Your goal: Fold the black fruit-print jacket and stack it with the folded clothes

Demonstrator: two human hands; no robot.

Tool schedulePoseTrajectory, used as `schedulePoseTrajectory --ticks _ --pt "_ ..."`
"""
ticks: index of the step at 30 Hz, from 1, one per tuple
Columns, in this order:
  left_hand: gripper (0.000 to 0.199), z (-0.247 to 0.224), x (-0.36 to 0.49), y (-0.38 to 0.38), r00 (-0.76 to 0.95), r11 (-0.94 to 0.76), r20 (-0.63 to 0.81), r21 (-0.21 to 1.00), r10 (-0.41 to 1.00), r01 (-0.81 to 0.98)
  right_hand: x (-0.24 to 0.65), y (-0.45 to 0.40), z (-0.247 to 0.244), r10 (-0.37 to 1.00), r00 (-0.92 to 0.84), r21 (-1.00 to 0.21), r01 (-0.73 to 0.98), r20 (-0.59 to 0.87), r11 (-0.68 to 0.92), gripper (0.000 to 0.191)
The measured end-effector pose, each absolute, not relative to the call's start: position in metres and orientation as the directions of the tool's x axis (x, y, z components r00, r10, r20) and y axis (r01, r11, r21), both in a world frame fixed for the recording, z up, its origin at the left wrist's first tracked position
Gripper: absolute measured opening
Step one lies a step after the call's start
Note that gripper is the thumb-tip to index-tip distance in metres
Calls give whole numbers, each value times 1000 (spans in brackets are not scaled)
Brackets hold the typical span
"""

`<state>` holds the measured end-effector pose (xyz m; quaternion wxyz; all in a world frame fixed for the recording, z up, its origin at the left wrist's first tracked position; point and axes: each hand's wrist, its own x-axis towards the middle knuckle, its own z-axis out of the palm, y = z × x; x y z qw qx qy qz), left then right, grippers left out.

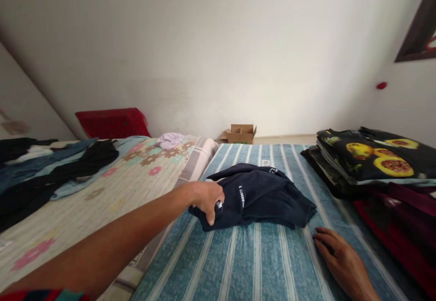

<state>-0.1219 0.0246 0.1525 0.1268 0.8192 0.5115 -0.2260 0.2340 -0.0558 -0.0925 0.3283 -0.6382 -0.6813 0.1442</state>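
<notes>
A navy blue garment with white lettering (262, 196), likely a shirt, lies bunched on the blue striped bedsheet (245, 260). My left hand (208, 199) grips its left end, fingers closed on the cloth near a small white patch. To the right of the garment, and apart from it, my right hand (340, 258) rests on the sheet with its fingers stretched out and nothing in them.
Folded clothes (378, 155), a black fruit-print piece on top, are stacked at the right above dark red garments (398, 228). On the left, a flowered bed (112, 201) bears loose dark clothes (68, 174) and a lilac cloth (170, 140). A cardboard box (241, 134) stands by the wall.
</notes>
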Motion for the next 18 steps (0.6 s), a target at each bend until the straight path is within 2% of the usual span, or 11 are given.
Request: schedulePoseTrajectory --ticks 2,4,6,9,10,11,13,14,15,16,18 --pt "25 165 -134 27 243 -320 -386 -150 890 936 236 -55 -95 964 22 -615 774 264 150 38" --pt "14 194 -155 32 129 -157 -132 -228 983 961 237 -55 -95 965 21 -615 774 262 150 37" --pt "25 233 -187 38 -16 40 92 -270 996 962 236 -55 -94 963 29 -616 774 268 148 37" --pt "47 283 -248 45 -274 386 408 -221 871 896 234 -56 -92 959 41 -615 775 282 147 37" --pt "48 292 -270 47 -406 542 534 -121 742 832 233 -56 -92 958 42 -614 775 284 148 37" --pt "50 297 -291 48 -522 638 560 -15 643 770 232 -56 -91 958 43 -614 776 285 148 36" --pt "62 292 -325 48 -716 747 456 149 529 648 231 -56 -89 957 45 -611 778 285 146 35" --pt "75 284 -336 47 -765 776 432 201 477 598 231 -56 -88 958 45 -609 780 283 143 34" --pt "81 272 -343 46 -757 763 437 211 485 611 230 -55 -87 959 48 -606 783 281 139 34" --pt "79 258 -344 44 -736 749 454 198 502 632 230 -55 -85 959 46 -604 785 279 138 33" --pt "65 225 -334 42 -615 656 467 95 635 749 228 -54 -82 959 42 -602 786 280 142 32"
